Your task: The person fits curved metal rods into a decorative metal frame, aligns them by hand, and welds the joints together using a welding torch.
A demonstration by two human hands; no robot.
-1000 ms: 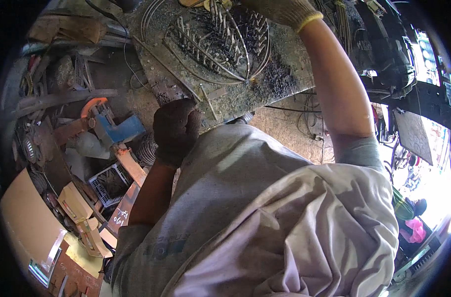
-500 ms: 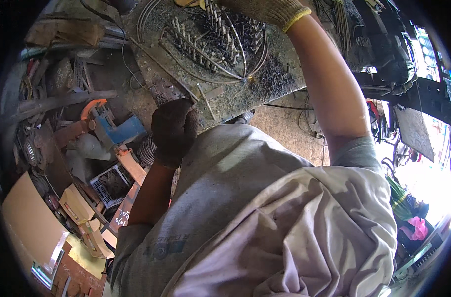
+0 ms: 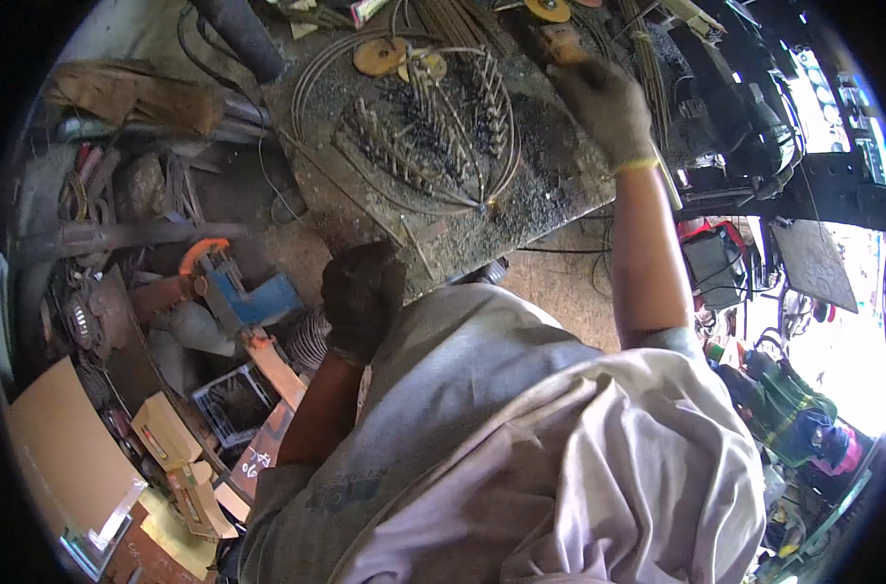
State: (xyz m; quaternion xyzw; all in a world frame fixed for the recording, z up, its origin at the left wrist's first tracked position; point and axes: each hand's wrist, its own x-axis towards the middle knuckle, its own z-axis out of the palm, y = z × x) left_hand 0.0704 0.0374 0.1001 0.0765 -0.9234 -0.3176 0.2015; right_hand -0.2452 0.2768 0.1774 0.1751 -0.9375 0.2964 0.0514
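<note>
Right hand (image 3: 606, 105) right of metal rods (image 3: 450, 131)

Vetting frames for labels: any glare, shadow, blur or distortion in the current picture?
Head view: glare blows out the right side beyond the board; head view: left grip sits dark, glove detail mostly lost; head view: right grip looks a bit soft, possibly motion blur; head view: fisheye leaves black corners and seems to bow the cardboard.

I can see white handwritten characters on the rust-red plate (image 3: 271, 434), faded blue lettering on the grey shirt (image 3: 433, 389); cardboard box (image 3: 167, 428) print unreadable.
</note>
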